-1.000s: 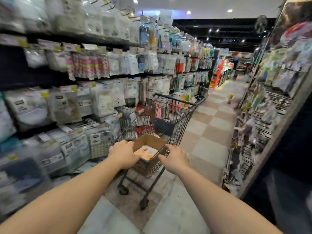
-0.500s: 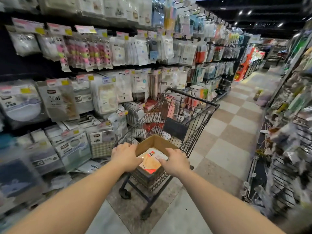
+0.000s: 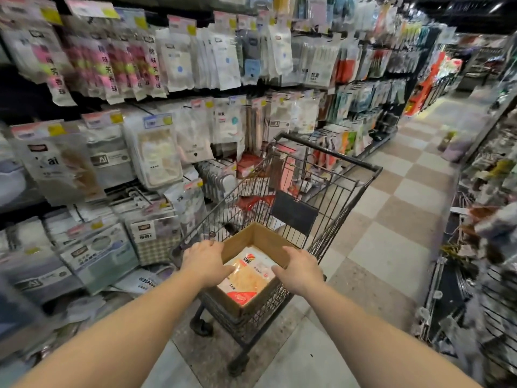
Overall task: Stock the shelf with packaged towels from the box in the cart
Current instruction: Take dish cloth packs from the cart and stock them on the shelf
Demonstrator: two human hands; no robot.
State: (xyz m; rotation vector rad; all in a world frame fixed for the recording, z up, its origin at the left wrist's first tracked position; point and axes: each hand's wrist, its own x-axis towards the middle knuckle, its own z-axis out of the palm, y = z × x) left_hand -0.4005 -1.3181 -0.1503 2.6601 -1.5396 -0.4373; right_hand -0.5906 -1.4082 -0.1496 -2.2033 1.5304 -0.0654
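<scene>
A black wire shopping cart (image 3: 330, 191) stands in the aisle beside the left shelf. An open cardboard box (image 3: 251, 236) sits in its near end. Inside lies a packaged towel (image 3: 249, 278), cream with a white and red label. My left hand (image 3: 205, 261) reaches over the box's left wall, and its fingertips touch the package. My right hand (image 3: 299, 271) lies over the box's right wall with its fingers pointing in toward the package. Neither hand has closed around anything. The shelf (image 3: 145, 152) on the left is hung and stacked with packaged towels and cloths.
A second rack of hanging goods (image 3: 486, 247) lines the right side of the aisle. The checkered tile floor (image 3: 391, 247) runs between the two racks, past the cart. A red display (image 3: 422, 88) stands far down the aisle.
The view has dropped and closed in on the cart. Both hands have shifted forward from the cart's near end onto the box walls, with fingers now over the package.
</scene>
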